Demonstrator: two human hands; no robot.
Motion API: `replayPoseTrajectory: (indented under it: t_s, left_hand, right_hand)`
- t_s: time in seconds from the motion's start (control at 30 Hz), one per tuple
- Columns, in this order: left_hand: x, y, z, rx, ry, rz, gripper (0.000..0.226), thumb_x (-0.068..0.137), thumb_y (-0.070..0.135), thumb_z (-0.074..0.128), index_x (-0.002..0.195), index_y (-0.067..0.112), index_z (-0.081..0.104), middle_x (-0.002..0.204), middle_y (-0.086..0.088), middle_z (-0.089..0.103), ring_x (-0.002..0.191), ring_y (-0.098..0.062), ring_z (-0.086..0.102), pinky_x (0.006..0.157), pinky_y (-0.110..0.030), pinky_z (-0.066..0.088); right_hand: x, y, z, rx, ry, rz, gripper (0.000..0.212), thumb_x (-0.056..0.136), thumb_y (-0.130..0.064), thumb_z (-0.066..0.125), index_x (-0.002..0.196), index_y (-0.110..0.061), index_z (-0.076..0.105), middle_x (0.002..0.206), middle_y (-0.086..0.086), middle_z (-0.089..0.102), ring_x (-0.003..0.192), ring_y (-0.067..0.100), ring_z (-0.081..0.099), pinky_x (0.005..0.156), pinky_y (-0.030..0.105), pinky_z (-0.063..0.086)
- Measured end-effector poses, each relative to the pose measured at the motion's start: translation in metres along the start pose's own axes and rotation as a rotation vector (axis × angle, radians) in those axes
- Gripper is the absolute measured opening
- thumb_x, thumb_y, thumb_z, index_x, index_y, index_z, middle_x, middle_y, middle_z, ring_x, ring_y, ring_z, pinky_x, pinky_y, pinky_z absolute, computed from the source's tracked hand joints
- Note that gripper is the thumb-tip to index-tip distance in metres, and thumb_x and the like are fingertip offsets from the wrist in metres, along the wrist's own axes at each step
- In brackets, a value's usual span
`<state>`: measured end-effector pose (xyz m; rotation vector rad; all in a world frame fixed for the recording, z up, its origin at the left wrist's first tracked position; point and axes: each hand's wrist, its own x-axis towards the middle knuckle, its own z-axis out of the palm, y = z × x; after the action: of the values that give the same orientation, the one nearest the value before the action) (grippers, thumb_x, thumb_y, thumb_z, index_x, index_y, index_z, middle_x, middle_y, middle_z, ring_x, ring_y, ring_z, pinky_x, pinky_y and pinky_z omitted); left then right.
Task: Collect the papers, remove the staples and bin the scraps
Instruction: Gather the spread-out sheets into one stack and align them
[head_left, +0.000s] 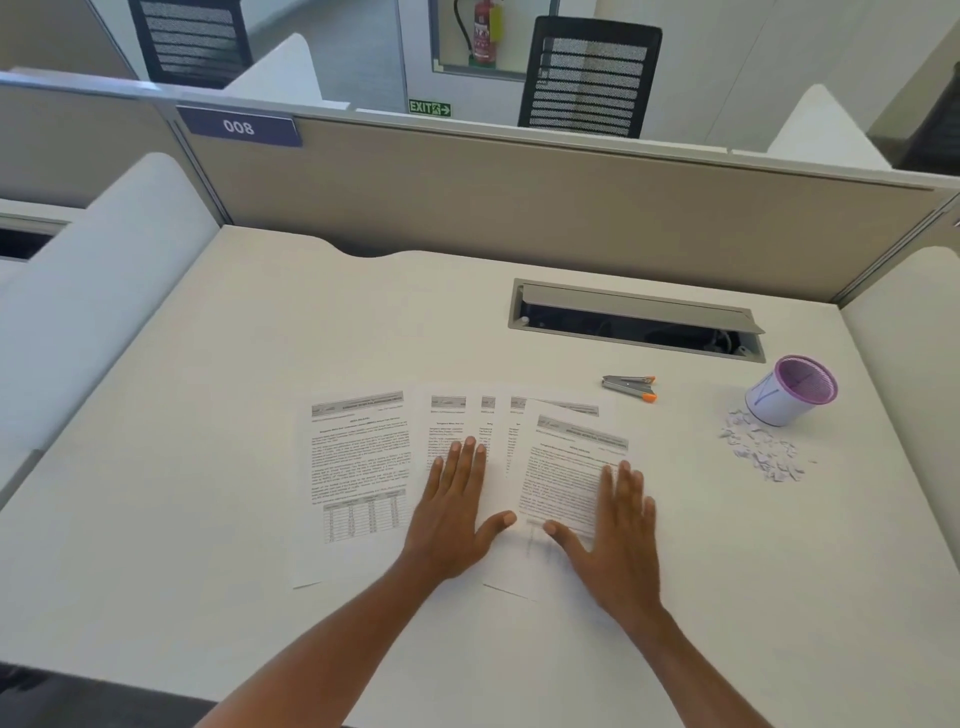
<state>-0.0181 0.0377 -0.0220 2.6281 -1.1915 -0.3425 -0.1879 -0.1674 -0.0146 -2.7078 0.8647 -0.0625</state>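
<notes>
Several printed papers (358, 467) lie fanned out and overlapping across the middle of the white desk (208, 571). My left hand (457, 509) rests flat, fingers spread, on the middle sheets. Flat on the rightmost sheet (566, 467) lies my right hand (618, 535), also with fingers apart. A grey staple remover with orange tips (629, 387) lies beyond the papers to the right. Further right, a purple mesh cup (792, 389) stands tilted, with a pile of small paper scraps (761, 449) in front of it.
A recessed cable tray (639, 325) with its lid raised sits at the back right of the desk. A beige partition (519, 197) closes the far side, and white side panels (93, 291) flank the desk. Black mesh chairs (589, 78) stand beyond the partition.
</notes>
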Motion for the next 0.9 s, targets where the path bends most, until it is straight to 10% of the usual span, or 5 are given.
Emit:
replayPoseTrajectory:
  t_s: [0.33, 0.63, 0.9]
  left_hand:
    - [-0.006, 0.029, 0.024, -0.119, 0.022, 0.014, 0.12, 0.092, 0.096, 0.024, 0.173, 0.015, -0.009, 0.181, -0.012, -0.019, 0.169, -0.029, -0.021, 0.138, -0.053, 0.001]
    - [-0.004, 0.023, 0.029, -0.13, 0.077, 0.066, 0.113, 0.098, 0.088, 0.034, 0.174, 0.011, 0.004, 0.183, -0.012, -0.01, 0.17, -0.031, -0.015, 0.138, -0.054, 0.003]
    - [-0.004, 0.024, 0.029, -0.091, 0.012, 0.061, 0.11, 0.099, 0.088, 0.024, 0.174, 0.011, -0.002, 0.181, -0.012, -0.019, 0.168, -0.031, -0.023, 0.138, -0.053, -0.003]
  right_hand:
    - [-0.001, 0.003, 0.023, -0.053, -0.094, 0.019, 0.124, 0.087, -0.097, 0.013, 0.17, -0.007, -0.008, 0.18, 0.01, -0.011, 0.167, 0.025, -0.013, 0.136, 0.05, 0.002]
    - [0.012, -0.029, 0.021, -0.025, -0.058, 0.005, 0.122, 0.091, -0.091, 0.038, 0.171, -0.004, 0.004, 0.18, 0.016, 0.0, 0.168, 0.029, -0.001, 0.136, 0.047, 0.009]
    - [0.008, -0.048, -0.005, 0.2, 0.042, 0.354, 0.101, 0.094, -0.058, 0.07, 0.166, -0.006, 0.022, 0.157, 0.022, 0.042, 0.139, 0.043, 0.041, 0.112, 0.054, 0.044]
